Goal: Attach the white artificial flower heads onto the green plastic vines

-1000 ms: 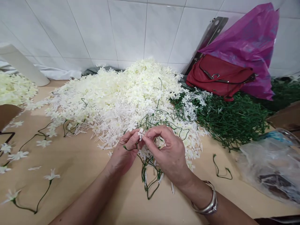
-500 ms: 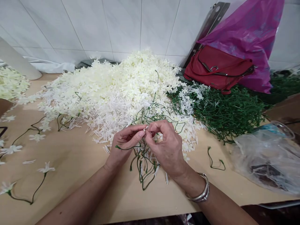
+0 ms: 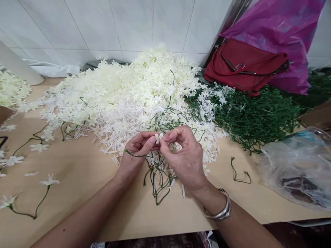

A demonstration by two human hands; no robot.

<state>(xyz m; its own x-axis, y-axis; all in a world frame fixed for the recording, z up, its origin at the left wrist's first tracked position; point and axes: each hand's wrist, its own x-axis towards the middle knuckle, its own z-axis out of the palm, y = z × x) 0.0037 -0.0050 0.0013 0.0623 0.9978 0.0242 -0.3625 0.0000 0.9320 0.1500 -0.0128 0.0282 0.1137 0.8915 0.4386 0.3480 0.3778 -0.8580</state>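
Note:
Fingertips of both hands meet at a small white artificial flower (image 3: 158,138), its petals facing me. My left hand (image 3: 138,146) is closed in a pinch on a green plastic stem (image 3: 136,155), whose capped end sticks out to the left, and its thumb touches the flower. My right hand (image 3: 183,153) pinches at the flower's right edge; whether it also grips a tiny white piece is hidden. Below the hands lie several loose green stems (image 3: 161,199) and thin white sticks (image 3: 183,191). Behind them rises a heap of cream-white flower heads (image 3: 116,82).
Green stems (image 3: 258,117) are piled at the right, beneath a red handbag (image 3: 245,65) and a purple plastic bag (image 3: 279,31). A clear plastic bag (image 3: 297,162) lies at the right edge. Stems with white flowers (image 3: 34,217) lie at left on the wooden table (image 3: 85,175).
The white flower now shows its open petals between my fingertips, where before only a small white bit was visible. My hands stay together, and the camera view has shifted slightly.

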